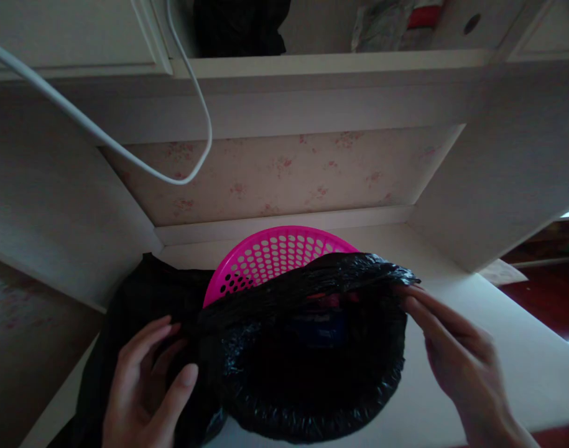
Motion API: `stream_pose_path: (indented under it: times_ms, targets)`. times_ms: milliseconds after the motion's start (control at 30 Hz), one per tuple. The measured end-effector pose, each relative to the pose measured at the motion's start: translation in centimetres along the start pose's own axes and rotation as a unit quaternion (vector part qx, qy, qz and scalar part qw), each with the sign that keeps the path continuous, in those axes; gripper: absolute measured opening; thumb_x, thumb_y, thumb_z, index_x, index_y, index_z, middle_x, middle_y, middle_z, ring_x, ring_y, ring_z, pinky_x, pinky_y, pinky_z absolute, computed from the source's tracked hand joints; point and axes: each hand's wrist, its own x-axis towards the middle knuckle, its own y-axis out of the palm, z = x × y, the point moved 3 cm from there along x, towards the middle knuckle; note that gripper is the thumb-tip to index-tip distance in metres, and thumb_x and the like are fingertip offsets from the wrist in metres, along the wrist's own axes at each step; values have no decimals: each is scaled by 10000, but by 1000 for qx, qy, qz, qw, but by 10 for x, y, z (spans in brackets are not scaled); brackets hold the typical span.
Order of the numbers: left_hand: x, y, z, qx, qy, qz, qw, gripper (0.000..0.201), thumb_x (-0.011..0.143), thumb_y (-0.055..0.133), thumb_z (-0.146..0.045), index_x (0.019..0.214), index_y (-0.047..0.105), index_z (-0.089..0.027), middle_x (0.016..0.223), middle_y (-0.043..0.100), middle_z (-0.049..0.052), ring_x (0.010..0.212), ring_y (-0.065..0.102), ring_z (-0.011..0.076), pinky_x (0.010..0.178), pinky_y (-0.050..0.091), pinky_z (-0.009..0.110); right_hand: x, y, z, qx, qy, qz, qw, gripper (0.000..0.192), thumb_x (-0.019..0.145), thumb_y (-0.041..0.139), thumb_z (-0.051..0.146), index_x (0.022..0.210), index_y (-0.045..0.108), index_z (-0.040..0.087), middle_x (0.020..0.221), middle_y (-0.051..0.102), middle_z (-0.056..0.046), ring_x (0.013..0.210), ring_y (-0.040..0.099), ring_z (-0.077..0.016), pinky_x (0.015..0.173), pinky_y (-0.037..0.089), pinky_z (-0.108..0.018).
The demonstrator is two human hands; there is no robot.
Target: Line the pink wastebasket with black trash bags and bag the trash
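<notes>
Right hand (pixel 468 351): pinches the black bag (pixel 312 392) edge, holding it up.
Left hand (pixel 132 398): thumb and fingers apart; grip unclear.
Pink basket (pixel 286 246): supports the bag's mouth.

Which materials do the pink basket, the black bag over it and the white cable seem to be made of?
Pink basket: probably moulded plastic, smooth, given its even colour and regular round holes.
Black bag: likely thin, glossy plastic film, from its fine wrinkles and small highlights.
White cable: perhaps plastic or rubber outside; it bends smoothly, without visible weave.
</notes>
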Motion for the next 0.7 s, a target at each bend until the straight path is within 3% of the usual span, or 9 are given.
stream_pose_path:
  times_ms: [67, 167, 300, 433, 533, 600, 667, 700]
  targets:
    - [17, 14, -14, 36, -27, 58, 997, 554, 816, 818, -558, 1322, 677, -380, 1491, 614, -4, 1352, 608, 300, 1093, 574, 392, 6, 8, 12, -66, -67, 52, 994, 299, 930, 747, 522, 1177, 829, 375, 1349, 765, -40, 1330, 672, -336, 1153, 544, -491]
    - [41, 28, -28, 89, -51, 116, 988, 507, 800, 759, -667, 1181, 746, -332, 1303, 720, 30, 1275, 653, 346, 1118, 544, 506, 19, 24, 37, -159, -175, 163, 958, 322, 1011, 648, 494, 1287, 779, 394, 1482, 683, -30, 1400, 620, -345, 1166, 531, -531]
    - [66, 27, -44, 170, 7, 93, 981, 418, 805, 711, -663, 997, 744, -293, 1223, 724, 43, 1192, 678, 352, 1116, 515, 529, 36, 45, 69, -222, -309, 240, 893, 315, 1062, 591, 356, 1327, 755, 309, 1420, 723, -54, 1314, 687, -267, 1106, 590, -430]
    - [72, 27, -63, 202, 46, 66, 976, 351, 905, 641, -557, 1158, 686, -317, 1227, 735, 29, 1189, 685, 323, 1070, 528, 509, 48, 62, 91, -258, -411, 215, 848, 270, 1032, 631, 235, 1277, 739, 199, 1292, 769, -98, 1153, 748, -225, 1028, 621, -351]
    - [68, 35, -74, 169, 79, 108, 977, 379, 999, 564, -514, 1340, 606, -353, 1355, 695, 17, 1280, 648, 283, 1105, 511, 481, 58, 74, 100, -325, -496, 154, 790, 384, 987, 691, 227, 1369, 678, 193, 1335, 726, -151, 1224, 694, -315, 1081, 576, -493]
    - [67, 45, -79, 203, 119, 167, 958, 547, 969, 611, -582, 1454, 553, -336, 1413, 672, 47, 1309, 628, 306, 1121, 501, 498, 71, 81, 97, -372, -499, 162, 766, 593, 928, 769, 292, 1487, 595, 199, 1479, 631, -195, 1371, 583, -420, 1152, 480, -633]
    - [70, 53, -80, 266, 166, 217, 925, 665, 884, 700, -640, 1442, 604, -292, 1366, 698, 78, 1266, 646, 344, 1102, 506, 513, 88, 88, 88, -390, -440, 229, 776, 742, 894, 786, 332, 1566, 513, 175, 1531, 592, -219, 1389, 571, -449, 1145, 478, -651]
    - [74, 56, -81, 284, 184, 233, 912, 625, 868, 710, -636, 1377, 667, -277, 1293, 726, 81, 1202, 675, 345, 1067, 524, 498, 96, 91, 82, -385, -401, 272, 785, 702, 901, 749, 306, 1553, 530, 161, 1506, 621, -214, 1351, 613, -431, 1120, 512, -616]
